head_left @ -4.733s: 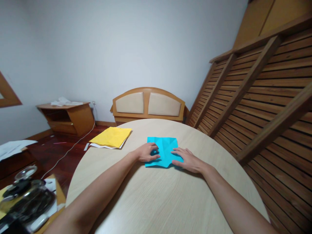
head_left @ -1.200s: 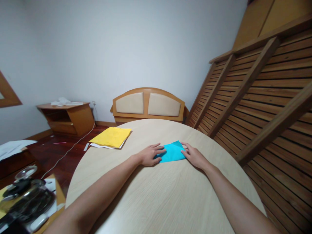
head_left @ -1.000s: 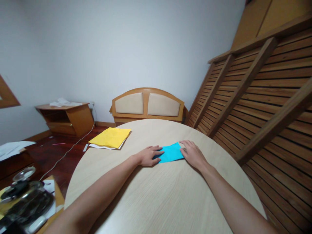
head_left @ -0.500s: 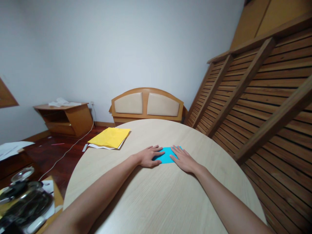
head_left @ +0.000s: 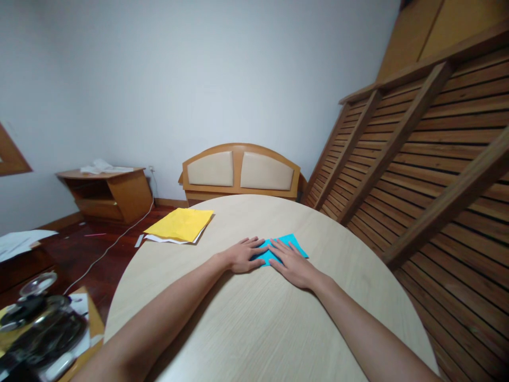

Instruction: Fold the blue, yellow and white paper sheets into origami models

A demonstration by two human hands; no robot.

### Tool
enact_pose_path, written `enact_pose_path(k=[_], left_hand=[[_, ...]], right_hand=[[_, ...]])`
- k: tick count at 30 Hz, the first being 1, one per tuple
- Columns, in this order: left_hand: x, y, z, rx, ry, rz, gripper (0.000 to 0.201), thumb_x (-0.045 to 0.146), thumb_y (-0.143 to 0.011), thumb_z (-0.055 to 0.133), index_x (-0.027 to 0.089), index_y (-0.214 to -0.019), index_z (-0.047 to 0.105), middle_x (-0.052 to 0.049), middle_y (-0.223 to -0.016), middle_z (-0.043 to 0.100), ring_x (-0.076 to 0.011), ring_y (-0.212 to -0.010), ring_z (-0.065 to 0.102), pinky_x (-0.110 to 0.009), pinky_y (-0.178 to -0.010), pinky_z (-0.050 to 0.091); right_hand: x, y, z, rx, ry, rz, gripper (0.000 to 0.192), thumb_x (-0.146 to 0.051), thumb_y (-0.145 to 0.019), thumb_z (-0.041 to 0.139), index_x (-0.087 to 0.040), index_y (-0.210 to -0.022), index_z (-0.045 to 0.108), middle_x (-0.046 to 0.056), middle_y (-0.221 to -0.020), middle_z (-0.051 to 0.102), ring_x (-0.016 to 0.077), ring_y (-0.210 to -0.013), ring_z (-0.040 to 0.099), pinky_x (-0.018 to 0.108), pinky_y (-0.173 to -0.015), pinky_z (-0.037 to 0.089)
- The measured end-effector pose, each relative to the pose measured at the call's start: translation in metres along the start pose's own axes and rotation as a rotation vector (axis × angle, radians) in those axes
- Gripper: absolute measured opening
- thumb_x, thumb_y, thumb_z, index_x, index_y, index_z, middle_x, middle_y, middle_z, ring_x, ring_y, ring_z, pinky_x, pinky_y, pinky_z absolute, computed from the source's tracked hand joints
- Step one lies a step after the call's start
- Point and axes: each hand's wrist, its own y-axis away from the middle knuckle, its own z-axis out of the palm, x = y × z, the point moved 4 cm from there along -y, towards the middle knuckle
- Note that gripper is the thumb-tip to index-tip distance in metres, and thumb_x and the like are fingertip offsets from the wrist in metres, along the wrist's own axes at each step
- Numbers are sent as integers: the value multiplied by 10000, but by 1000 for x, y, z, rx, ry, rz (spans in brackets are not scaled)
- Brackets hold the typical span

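Observation:
A piece of bright blue paper lies near the middle of the round pale table, its right corner slightly raised. Over its left end rests my left hand, palm down with fingers spread. My right hand lies flat across the middle of the sheet, fingers stretched out toward the left hand. The fingertips of both hands are close together. Parts of the paper are hidden under the hands, so I cannot tell how it is folded.
Yellow paper on white sheets lies at the table's left edge. Wooden slatted panels lean along the right side. A headboard stands behind the table. At lower left, a small stand holds a dark glassy object.
My right hand has slid left across the blue paper, toward my left hand. More of the paper's right end now shows. The left hand has hardly moved.

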Motion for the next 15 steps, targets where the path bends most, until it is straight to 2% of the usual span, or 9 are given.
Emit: enact_pose_path(k=[3,5,8,12,15], left_hand=[[1,0,-6,60,-41,28,563,512,-968,445,221,-1449,476,-148,-1511,432,-344,-1423,348,-531,-1162,269],[4,0,-12,114,-58,74,495,489,-946,497,212,-1345,593,-149,-1392,555,-327,-1342,455,-497,-1138,323],[10,-1,-20,177,-54,168,399,461,-942,505,197,-1169,699,-140,-1178,662,-286,-1185,571,-433,-1074,402],[17,-3,-23,189,30,227,438,432,-1003,367,177,-965,722,-114,-971,710,-232,-998,640,-366,-986,456],[16,-2,-22,209,120,178,444,430,-1013,339,182,-1047,707,-91,-1037,720,-216,-1027,637,-341,-988,460]], right_hand=[[6,0,7,-46,-4,84,667,-613,-988,264,-232,-1531,336,63,-1612,250,284,-1497,175,526,-1206,116],[18,1,6,-43,22,160,637,-590,-993,284,-247,-1525,350,72,-1615,243,300,-1497,168,551,-1197,108],[35,5,0,-8,68,245,559,-544,-1004,303,-295,-1494,409,71,-1621,231,316,-1499,146,589,-1180,96],[46,7,-7,47,98,256,481,-489,-1013,322,-326,-1425,510,65,-1620,246,324,-1496,158,588,-1171,122],[45,6,-7,36,67,191,458,-471,-1015,330,-340,-1401,538,59,-1599,308,315,-1489,192,570,-1170,144]])
